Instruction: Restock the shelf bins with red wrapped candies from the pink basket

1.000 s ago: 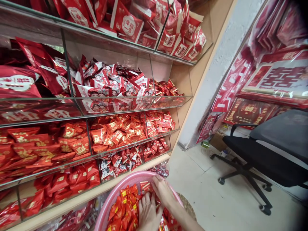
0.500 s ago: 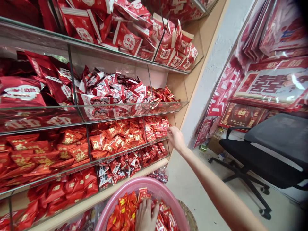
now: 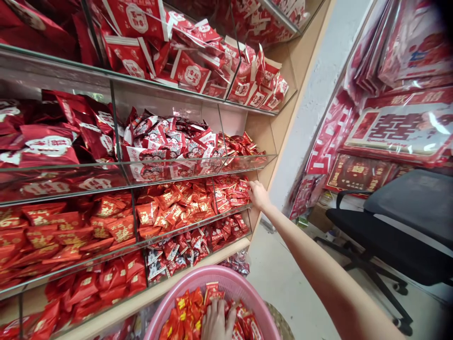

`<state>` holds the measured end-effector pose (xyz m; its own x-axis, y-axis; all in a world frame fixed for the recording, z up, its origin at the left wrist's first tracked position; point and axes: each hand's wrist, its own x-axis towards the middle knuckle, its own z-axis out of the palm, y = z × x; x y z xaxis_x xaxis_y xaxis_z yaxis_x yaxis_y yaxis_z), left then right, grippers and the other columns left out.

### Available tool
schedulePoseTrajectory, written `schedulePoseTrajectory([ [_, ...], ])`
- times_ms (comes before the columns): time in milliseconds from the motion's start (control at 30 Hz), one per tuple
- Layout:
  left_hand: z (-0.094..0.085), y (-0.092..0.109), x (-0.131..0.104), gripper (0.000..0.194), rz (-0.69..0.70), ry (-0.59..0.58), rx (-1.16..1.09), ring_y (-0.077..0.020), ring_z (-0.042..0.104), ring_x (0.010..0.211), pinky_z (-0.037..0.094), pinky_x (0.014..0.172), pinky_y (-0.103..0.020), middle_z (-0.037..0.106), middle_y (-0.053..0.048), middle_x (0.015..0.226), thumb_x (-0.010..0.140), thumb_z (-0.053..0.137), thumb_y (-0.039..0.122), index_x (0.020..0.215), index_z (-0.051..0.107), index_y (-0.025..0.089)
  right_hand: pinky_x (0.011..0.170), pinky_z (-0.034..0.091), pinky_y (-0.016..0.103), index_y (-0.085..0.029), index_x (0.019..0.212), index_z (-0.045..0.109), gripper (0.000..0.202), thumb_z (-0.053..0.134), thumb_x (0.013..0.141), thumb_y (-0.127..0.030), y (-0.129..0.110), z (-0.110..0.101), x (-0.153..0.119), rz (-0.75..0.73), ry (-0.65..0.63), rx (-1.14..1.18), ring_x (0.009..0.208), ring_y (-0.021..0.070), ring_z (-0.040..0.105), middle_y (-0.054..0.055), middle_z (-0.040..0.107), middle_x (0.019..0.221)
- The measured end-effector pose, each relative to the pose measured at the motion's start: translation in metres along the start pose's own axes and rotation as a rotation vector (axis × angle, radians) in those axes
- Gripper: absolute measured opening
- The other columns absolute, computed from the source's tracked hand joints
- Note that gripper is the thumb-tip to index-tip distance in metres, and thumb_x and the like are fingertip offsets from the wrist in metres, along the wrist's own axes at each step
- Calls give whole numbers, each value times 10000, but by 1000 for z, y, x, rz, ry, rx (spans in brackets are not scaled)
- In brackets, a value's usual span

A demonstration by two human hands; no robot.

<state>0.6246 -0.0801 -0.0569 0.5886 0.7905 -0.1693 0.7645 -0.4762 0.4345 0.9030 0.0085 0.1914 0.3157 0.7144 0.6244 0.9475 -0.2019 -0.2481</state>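
Nearest us, our left hand (image 3: pixel 217 318) rests palm down, fingers loosely spread, on the foil packets (image 3: pixel 182 311) inside the pink basket (image 3: pixel 260 302), perhaps to steady the heap. The basket sits just before the shelving (image 3: pixel 116 307), which probably keeps the reach short. Beyond it, our right hand (image 3: pixel 259 195) is at the end of a bay, fingers bent against small red packets (image 3: pixel 228 191); whether it pinches one, we cannot tell. Glass dividers (image 3: pixel 114 120) seem to keep the kinds apart. On the orange-red packets (image 3: pixel 122 230) leftward we read a gold 囍; higher up, a white label (image 3: pixel 194 74) says 幸福一生. Farther off, beyond a black chair (image 3: pixel 392 236), a bagged sign (image 3: pixel 399 127) bears a large 囍; we cannot make out its smaller script.
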Motion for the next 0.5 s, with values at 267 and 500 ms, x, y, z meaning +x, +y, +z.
schedulePoseTrajectory([
  [267,-3,4,-4,573,-22,0,-15,-248,439,1224,337,985,-343,492,-110,1337,886,193,495,1245,515,184,787,423,297,-188,1047,581,323,362,817,-129,5,0,3,-61,110,160,859,180,549,62,590,921],
  [500,-7,8,-6,602,-44,-32,-12,-256,401,1262,313,1012,-360,453,-111,1383,880,203,505,1301,475,171,808,427,320,-169,1043,570,280,382,835,-172,-6,-30,-3,-80,219,233,874,192,559,79,598,948],
])
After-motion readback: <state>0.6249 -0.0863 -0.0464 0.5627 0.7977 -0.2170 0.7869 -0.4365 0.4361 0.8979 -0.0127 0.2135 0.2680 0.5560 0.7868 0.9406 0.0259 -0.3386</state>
